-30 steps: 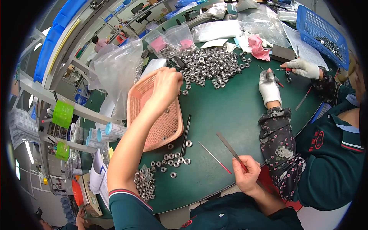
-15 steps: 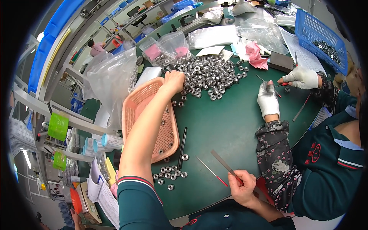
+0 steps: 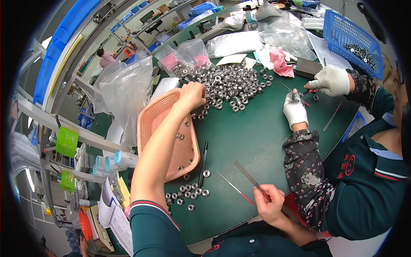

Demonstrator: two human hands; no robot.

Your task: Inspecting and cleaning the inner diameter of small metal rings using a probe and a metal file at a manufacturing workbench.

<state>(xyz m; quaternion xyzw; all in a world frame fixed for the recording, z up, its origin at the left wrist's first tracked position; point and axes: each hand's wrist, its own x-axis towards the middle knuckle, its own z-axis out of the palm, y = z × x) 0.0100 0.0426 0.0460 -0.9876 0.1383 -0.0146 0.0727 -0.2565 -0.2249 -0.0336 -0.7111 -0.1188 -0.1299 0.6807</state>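
The counter (image 3: 239, 132) was dark green. The near basket (image 3: 175, 157) was meshed peach, the far basket (image 3: 342, 32) meshed blue. The rings (image 3: 231, 81) were silver-grey. The file (image 3: 248, 174) was grey with a red handle, the slim tool (image 3: 231, 185) silver and red. The gloves (image 3: 295, 112) were white, smudged grey; the oversleeves (image 3: 306, 171) black, flowered pink and white. The crumpled paper (image 3: 280, 63) was pink, the shirt (image 3: 155, 231) deep green, its cuff (image 3: 150, 205) striped white and red.
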